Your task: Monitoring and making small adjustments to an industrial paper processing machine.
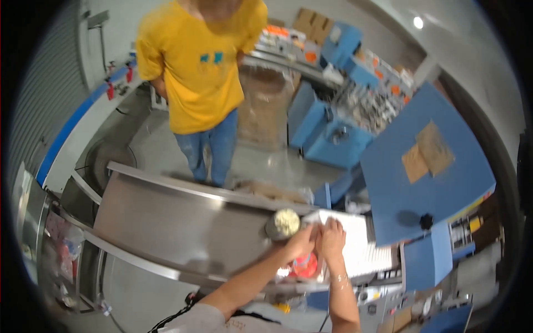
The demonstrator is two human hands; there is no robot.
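Small round container (283, 223) with pale, speckled top, at right edge of steel table (183, 227). Left hand (301, 242) and right hand (332, 238) pressed together beside it over orange packet (304, 265); grip unclear. Beyond far edge, person in yellow shirt (200, 61), blue machinery (427, 166).

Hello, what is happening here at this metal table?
A person works with both hands close together at the edge of a steel table. The left hand and right hand press on a white flat thing, over something red-orange. A round container stands just left of them. Another person in a yellow shirt stands across the table.
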